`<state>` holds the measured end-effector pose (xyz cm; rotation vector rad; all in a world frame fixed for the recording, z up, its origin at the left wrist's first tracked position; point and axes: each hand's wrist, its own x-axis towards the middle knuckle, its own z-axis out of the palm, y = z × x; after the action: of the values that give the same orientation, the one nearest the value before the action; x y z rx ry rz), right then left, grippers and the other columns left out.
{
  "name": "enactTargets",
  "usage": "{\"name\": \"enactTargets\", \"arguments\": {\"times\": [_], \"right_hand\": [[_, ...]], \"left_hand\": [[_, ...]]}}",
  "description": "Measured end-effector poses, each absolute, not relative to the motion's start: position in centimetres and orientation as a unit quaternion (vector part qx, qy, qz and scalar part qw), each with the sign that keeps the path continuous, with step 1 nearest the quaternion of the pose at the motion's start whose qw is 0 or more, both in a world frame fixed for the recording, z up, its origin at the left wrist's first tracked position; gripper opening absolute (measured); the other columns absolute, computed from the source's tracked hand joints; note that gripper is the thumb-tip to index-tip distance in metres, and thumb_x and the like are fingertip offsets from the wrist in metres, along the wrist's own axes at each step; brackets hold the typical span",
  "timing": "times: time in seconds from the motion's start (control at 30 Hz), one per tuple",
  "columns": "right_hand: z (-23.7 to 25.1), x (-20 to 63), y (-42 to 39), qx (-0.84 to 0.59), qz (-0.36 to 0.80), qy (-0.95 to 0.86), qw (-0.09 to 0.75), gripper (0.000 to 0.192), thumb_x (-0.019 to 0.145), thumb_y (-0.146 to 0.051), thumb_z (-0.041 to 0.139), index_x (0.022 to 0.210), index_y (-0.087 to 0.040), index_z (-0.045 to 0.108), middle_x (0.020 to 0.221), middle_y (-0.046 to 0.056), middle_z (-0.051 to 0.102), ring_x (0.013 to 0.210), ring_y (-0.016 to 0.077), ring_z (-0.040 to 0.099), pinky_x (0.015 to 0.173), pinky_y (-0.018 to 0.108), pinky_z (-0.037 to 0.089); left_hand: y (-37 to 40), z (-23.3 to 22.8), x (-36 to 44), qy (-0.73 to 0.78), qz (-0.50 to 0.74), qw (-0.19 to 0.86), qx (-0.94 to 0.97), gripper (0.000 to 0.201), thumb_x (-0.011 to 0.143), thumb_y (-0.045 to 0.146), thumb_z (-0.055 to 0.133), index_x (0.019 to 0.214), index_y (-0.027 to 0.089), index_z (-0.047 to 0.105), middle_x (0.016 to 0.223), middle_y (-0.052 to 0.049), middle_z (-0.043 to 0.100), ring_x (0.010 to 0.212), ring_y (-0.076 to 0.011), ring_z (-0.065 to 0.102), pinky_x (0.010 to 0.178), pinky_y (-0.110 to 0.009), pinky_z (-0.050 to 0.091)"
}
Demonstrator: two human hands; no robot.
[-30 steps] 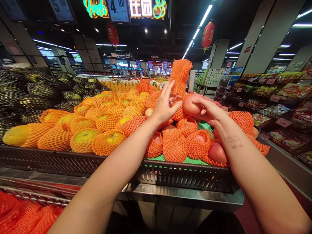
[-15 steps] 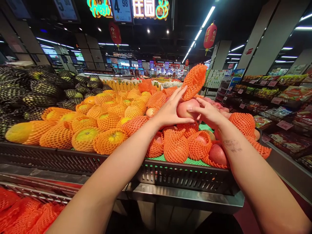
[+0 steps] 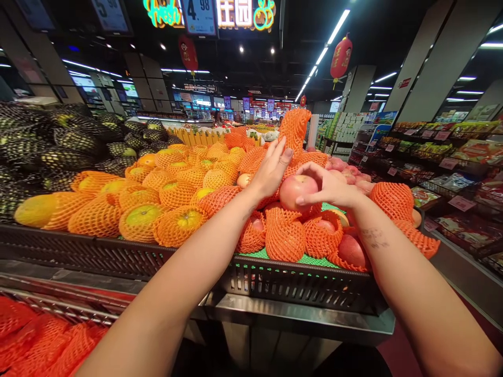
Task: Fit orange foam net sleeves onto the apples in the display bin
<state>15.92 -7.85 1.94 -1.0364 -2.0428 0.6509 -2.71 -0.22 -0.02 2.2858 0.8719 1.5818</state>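
My right hand (image 3: 332, 189) holds a bare red apple (image 3: 296, 189) above the black crate (image 3: 298, 283) of apples. Just left of it, my left hand (image 3: 272, 170) pinches an orange foam net sleeve (image 3: 293, 128) that stands up above the fingers. The sleeve is off the apple and the two hands almost touch. Below them lie several apples (image 3: 349, 250) wrapped in orange nets on a green mat.
Left of the apples lie net-wrapped yellow-green citrus fruits (image 3: 137, 217) and dark-netted fruits (image 3: 58, 141). Loose orange nets (image 3: 35, 343) fill the bottom left corner. Shelves with packaged goods (image 3: 463, 173) line the aisle at right. Red lanterns and price signs hang overhead.
My left hand swung the net sleeve from tilted right back to upright and left. My right hand lowered the apple a little toward the crate.
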Motion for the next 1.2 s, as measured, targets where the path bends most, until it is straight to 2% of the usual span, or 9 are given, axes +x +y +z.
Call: {"name": "enactTargets", "arguments": {"times": [0.13,0.27,0.47,0.57,0.7,0.8,0.9,1.03,1.2], "right_hand": [[1.7,15.7,-7.9,-0.387,0.258,-0.831,0.306,0.065,0.059,-0.045,0.09,0.11,-0.022,0.056,0.12,0.007,0.06,0.122,0.028,0.056,0.115,0.046,0.042],[1.7,16.0,-7.8,-0.368,0.257,-0.843,0.295,0.066,0.063,-0.046,0.089,0.116,-0.022,0.057,0.126,0.008,0.059,0.127,0.0279,0.054,0.118,0.045,0.04],[2.2,15.9,-8.1,-0.39,0.246,-0.837,0.294,0.059,0.071,-0.049,0.084,0.119,-0.022,0.064,0.126,0.008,0.063,0.122,0.0274,0.058,0.114,0.045,0.044],[2.3,15.8,-8.0,-0.418,0.253,-0.81,0.326,0.054,0.075,-0.056,0.08,0.113,-0.021,0.068,0.12,0.008,0.067,0.113,0.026,0.063,0.104,0.042,0.052],[2.0,15.9,-7.4,-0.424,0.317,-0.73,0.432,0.058,0.071,-0.065,0.083,0.103,-0.019,0.068,0.11,0.009,0.07,0.099,0.0225,0.068,0.085,0.034,0.058],[1.5,16.0,-6.6,-0.399,0.377,-0.67,0.5,0.057,0.065,-0.053,0.09,0.104,-0.019,0.066,0.106,0.007,0.071,0.095,0.0213,0.07,0.078,0.029,0.059],[1.3,16.1,-5.9,-0.382,0.413,-0.614,0.554,0.048,0.071,-0.042,0.084,0.11,-0.021,0.065,0.105,0.008,0.072,0.099,0.0254,0.07,0.078,0.034,0.061],[2.0,16.3,-6.2,-0.348,0.47,-0.563,0.584,0.041,0.085,-0.052,0.061,0.111,-0.021,0.062,0.111,0.01,0.071,0.107,0.0298,0.068,0.081,0.044,0.063],[2.4,16.8,-6.8,-0.336,0.458,-0.574,0.59,0.051,0.073,-0.051,0.077,0.112,-0.022,0.061,0.123,0.009,0.067,0.114,0.0279,0.065,0.091,0.04,0.061]], "left_hand": [[-0.2,0.4,-3.0,0.287,0.574,0.076,0.763,0.055,0.102,0.058,0.04,0.142,0.023,0.055,0.154,-0.011,0.05,0.146,-0.0274,0.043,0.119,-0.051,0.039],[-0.7,0.9,-3.0,0.322,0.594,0.068,0.734,0.043,0.092,0.031,0.058,0.134,0.02,0.06,0.14,-0.009,0.062,0.129,-0.0252,0.058,0.111,-0.044,0.049],[-2.2,1.5,-2.8,0.348,0.582,0.074,0.731,0.056,0.083,0.013,0.048,0.138,0.022,0.053,0.147,-0.008,0.056,0.127,-0.0234,0.058,0.103,-0.037,0.055],[-2.2,1.6,-2.8,0.334,0.604,0.095,0.717,0.053,0.08,0.007,0.041,0.128,0.021,0.057,0.141,-0.008,0.06,0.124,-0.0203,0.061,0.094,-0.032,0.058],[-1.5,1.3,-2.8,0.269,0.646,0.138,0.701,0.026,0.081,0.011,0.051,0.104,0.017,0.063,0.116,-0.008,0.071,0.111,-0.0192,0.067,0.077,-0.026,0.057],[-1.1,1.1,-2.7,0.189,0.641,0.185,0.72,0.013,0.079,0.016,0.063,0.092,0.016,0.065,0.116,-0.009,0.073,0.109,-0.0199,0.067,0.065,-0.021,0.052],[-1.0,1.0,-2.6,0.108,0.606,0.216,0.758,0.01,0.076,0.019,0.07,0.085,0.015,0.067,0.122,-0.011,0.072,0.112,-0.0215,0.067,0.066,-0.021,0.051],[-1.2,1.0,-2.5,0.067,0.574,0.23,0.783,0.015,0.08,0.029,0.07,0.082,0.014,0.07,0.119,-0.013,0.073,0.107,-0.0227,0.069,0.069,-0.027,0.053],[-1.3,0.9,-2.5,0.096,0.584,0.231,0.772,0.016,0.079,0.029,0.067,0.076,0.014,0.069,0.12,-0.014,0.072,0.113,-0.0257,0.065,0.076,-0.033,0.055]]}}
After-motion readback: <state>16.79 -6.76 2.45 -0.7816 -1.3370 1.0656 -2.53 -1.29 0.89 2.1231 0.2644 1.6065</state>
